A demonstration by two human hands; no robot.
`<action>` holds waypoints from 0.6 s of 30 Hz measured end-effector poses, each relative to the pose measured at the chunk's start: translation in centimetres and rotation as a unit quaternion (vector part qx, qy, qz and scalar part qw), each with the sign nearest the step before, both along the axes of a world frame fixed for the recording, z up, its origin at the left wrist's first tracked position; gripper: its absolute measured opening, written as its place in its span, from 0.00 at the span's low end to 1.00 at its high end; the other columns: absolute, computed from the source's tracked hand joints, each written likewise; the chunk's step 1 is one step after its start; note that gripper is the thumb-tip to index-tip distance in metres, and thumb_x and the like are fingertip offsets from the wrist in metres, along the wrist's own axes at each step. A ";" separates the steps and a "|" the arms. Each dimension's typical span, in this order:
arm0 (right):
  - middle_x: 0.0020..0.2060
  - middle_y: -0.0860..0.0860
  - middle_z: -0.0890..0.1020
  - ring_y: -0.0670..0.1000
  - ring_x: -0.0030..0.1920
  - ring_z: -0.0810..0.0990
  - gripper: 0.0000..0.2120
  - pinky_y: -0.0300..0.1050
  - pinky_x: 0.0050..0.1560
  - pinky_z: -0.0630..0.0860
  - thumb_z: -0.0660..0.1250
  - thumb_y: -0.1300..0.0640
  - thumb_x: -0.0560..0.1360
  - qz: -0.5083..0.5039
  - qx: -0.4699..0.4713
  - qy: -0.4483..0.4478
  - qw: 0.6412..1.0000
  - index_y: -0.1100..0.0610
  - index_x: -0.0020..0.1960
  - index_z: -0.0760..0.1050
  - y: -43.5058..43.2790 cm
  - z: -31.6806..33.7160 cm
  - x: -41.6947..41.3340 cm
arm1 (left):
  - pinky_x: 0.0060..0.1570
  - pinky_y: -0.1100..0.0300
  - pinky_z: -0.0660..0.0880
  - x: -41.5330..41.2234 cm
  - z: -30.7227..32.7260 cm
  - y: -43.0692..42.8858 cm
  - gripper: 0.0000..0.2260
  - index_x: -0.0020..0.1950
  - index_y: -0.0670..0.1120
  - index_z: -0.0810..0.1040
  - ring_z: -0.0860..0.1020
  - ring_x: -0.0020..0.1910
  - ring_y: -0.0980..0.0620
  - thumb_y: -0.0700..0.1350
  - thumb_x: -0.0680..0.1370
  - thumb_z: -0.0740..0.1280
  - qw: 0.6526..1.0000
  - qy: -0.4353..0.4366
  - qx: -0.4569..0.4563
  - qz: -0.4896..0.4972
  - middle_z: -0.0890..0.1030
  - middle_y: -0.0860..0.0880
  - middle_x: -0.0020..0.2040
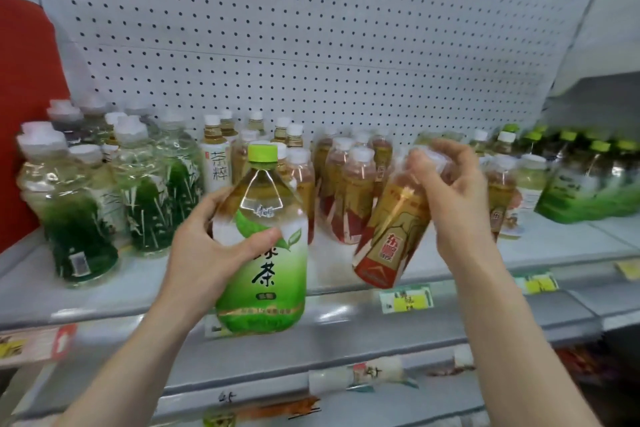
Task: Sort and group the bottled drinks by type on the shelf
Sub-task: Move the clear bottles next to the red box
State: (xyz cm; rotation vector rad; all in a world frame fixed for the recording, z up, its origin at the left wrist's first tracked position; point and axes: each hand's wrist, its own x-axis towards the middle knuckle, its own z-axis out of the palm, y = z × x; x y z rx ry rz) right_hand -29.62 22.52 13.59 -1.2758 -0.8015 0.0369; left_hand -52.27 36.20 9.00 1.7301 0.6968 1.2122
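Left hand (204, 246): we note it wrapped round the green tea bottle (266, 253), thumb across the label front, fingers behind.
Right hand (453, 194): curled over the top of the red-and-gold bottle (388, 236), gripping at the neck.
Green tea bottle: upright, green cap up, held out in front of the shelf (156, 274) edge, left of centre.
Red-and-gold bottle: tilted, base swung down and left toward the shelf front, just beside the standing red-and-gold group (349, 191).
Shelf layout: dark green bottles (145, 204) at the left, a white-label bottle (216, 163) and pale tea behind, green-capped bottles (588, 184) at the far right.
Risk 1: we judge the tilted bottle, held only by its top, could swing into its neighbours and topple them.
Risk 2: the green tea bottle is large for a one-handed hold; a smooth label could let it slide.
Risk 3: its likely group sits far right, beyond the right arm, so a reach across could tangle the arms or clip bottles between.
Hidden: the right hand covers the cap of its bottle; we cannot tell whether its base touches the shelf.
Hard to read: far-right bottles and most labels are blurred, so their type is a guess; back rows are masked by front rows.
Cut off: items on the lower shelf are smeared and partly out of view.
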 end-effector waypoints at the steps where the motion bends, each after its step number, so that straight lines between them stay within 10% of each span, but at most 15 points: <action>1: 0.41 0.50 0.79 0.61 0.47 0.84 0.16 0.62 0.47 0.82 0.72 0.52 0.76 -0.012 -0.002 -0.001 1.000 0.50 0.61 0.73 -0.6 0.2 1.8 | 0.47 0.69 0.71 1.1 0.0 -0.6 0.28 0.53 0.65 0.69 0.72 0.46 0.76 0.53 0.59 0.77 1.000 0.004 0.007 0.006 0.71 0.71 0.49; 9: 0.50 0.53 0.81 0.41 0.40 0.84 0.17 0.48 0.43 0.82 0.71 0.49 0.76 0.006 -0.099 -0.056 0.993 0.48 0.63 0.71 -0.8 -0.9 14.6 | 0.53 0.57 0.77 9.5 -1.8 -4.7 0.35 0.59 0.62 0.75 0.78 0.52 0.65 0.60 0.54 0.81 0.998 -0.018 -0.021 0.048 0.78 0.66 0.52; 18: 0.59 0.47 0.78 0.52 0.58 0.80 0.28 0.58 0.59 0.79 0.69 0.32 0.67 0.114 -0.148 -0.050 0.981 0.40 0.63 0.70 4.5 -3.7 20.3 | 0.49 0.70 0.70 13.3 -2.3 -8.2 0.33 0.53 0.69 0.69 0.73 0.50 0.74 0.65 0.50 0.76 0.993 0.003 -0.026 0.112 0.74 0.69 0.53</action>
